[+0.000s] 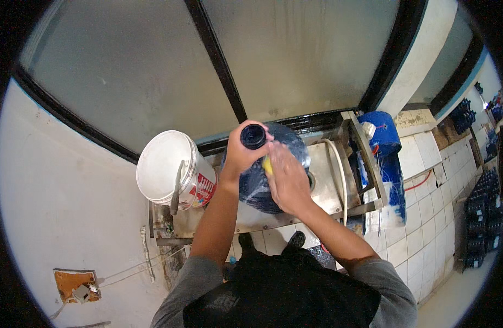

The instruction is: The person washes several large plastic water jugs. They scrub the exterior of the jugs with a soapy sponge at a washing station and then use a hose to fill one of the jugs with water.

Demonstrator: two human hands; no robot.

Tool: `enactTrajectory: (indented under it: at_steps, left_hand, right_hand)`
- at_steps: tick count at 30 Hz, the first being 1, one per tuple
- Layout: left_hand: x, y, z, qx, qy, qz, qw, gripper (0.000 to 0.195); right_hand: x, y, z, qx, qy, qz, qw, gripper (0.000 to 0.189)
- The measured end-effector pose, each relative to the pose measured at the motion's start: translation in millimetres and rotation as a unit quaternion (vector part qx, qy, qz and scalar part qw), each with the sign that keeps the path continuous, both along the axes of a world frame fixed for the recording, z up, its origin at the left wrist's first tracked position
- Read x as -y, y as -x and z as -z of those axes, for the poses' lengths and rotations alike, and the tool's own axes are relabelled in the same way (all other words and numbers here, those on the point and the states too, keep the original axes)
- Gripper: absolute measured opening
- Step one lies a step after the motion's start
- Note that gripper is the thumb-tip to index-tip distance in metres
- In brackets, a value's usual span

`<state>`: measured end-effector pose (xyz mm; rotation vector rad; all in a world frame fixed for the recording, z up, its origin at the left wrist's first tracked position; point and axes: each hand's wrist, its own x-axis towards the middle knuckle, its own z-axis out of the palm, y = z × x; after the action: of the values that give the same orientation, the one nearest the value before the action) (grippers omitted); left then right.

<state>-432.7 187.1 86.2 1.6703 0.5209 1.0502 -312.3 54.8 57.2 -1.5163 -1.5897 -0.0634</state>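
Observation:
A large blue translucent water bottle stands on a metal work surface in front of me, its dark open mouth pointing up at the camera. Around the neck, my left hand is closed. My right hand presses a yellow sponge or cloth against the bottle's upper side, just below the neck; the fingers hide most of it. Whitish suds or water streaks show on the bottle.
A white plastic bucket stands at the left end of the metal surface. A pale hose crosses its right part. Beyond the metal frame are blue containers. Frosted window panes rise behind; dark bottles or crates line the far right.

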Motion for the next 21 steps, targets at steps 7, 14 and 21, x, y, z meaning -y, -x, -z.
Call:
enactTrajectory:
  at_steps: [7,14,21]
  left_hand:
    - [51,-68,-6,0.009,-0.073,-0.395,0.916,0.03]
    - [22,-19,-26,0.004,-0.186,0.026,0.982,0.068]
    - [50,-65,-16,0.064,-0.026,-0.083,0.994,0.056]
  right_hand:
    - [-72,-62,-13,-0.108,0.214,-0.004,0.971,0.035]
    - [-11,8,-23,-0.328,-0.052,-0.056,0.942,0.035]
    - [-19,-17,-56,-0.433,0.073,0.039,0.897,0.034]
